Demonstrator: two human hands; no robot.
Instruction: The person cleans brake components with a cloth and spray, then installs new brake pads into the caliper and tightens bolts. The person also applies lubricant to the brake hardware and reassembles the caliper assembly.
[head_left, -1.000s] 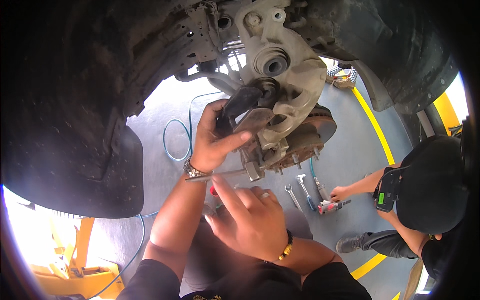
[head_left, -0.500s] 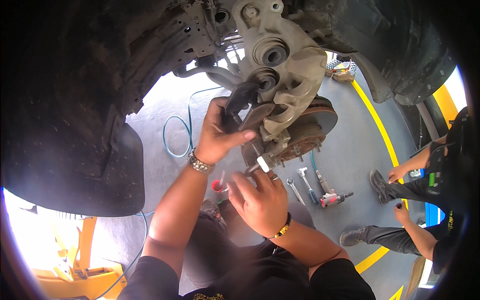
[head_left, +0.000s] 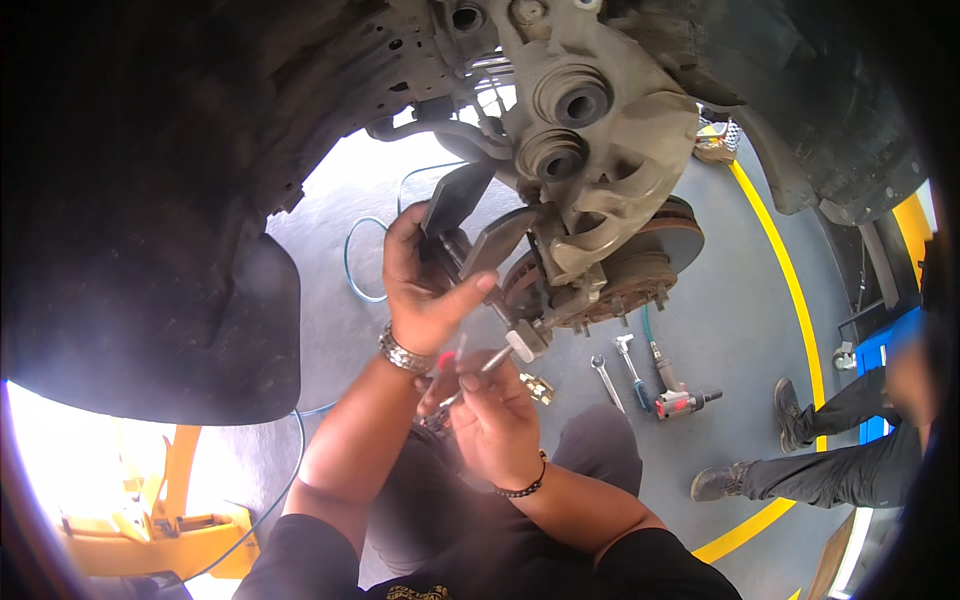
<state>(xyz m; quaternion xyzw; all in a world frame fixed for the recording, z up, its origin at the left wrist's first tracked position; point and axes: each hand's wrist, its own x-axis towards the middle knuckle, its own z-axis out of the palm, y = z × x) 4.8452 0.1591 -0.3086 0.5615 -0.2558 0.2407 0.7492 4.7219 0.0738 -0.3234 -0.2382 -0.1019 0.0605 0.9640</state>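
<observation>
My left hand [head_left: 415, 300] is wrapped around a brake piston spreader [head_left: 497, 243], a steel tool with two flat plates on a screw and a block at its lower end. The thumb lies along the near plate. At the tool's lower end, the fingers of my right hand [head_left: 498, 430] close on its slim turning handle [head_left: 496, 361]. Up and to the right hangs a grey brake caliper [head_left: 625, 180] with two round pistons facing me. The spreader's plates are left of the caliper, tilted, apart from the pistons.
A rusty brake disc [head_left: 675, 240] with wheel studs is behind the caliper. On the floor lie a spanner [head_left: 607, 382], a ratchet [head_left: 633, 370] and an air impact wrench [head_left: 680, 402]. Another person's legs [head_left: 800, 480] are at right. A yellow lift arm [head_left: 160, 535] is lower left.
The spreader has moved left, away from the caliper pistons, with my left hand. My right hand has shifted down and left along with its handle. The person at right has moved.
</observation>
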